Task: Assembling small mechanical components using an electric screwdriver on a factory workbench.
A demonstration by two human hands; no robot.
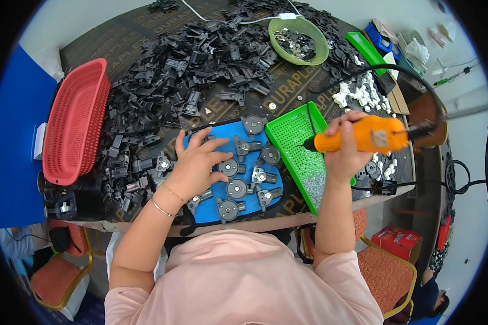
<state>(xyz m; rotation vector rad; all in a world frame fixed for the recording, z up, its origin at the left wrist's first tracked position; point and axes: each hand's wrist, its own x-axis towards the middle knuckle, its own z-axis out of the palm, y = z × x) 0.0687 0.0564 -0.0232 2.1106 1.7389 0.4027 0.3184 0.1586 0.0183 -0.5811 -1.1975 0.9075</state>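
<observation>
My right hand [348, 154] is wrapped around an orange electric screwdriver [377, 134], whose black tip points left over a green perforated basket [290, 132]. Small silvery screws [314, 187] lie in the near end of that basket. My left hand [195, 162] is spread over the left side of a blue mat [219, 131], fingers apart, its fingertips close to one of the black plastic assemblies [230, 168]. Whether they touch it I cannot tell. Several such assemblies with round discs, among them one at the near edge [228, 210], lie on the mat.
A large heap of black plastic parts [200, 59] covers the table's far and left side. A red basket [76, 124] stands at left, a pale green bowl of small metal pieces [298, 40] at the back. White pieces [363, 95] lie at right. The screwdriver's black cable [434, 92] arches there.
</observation>
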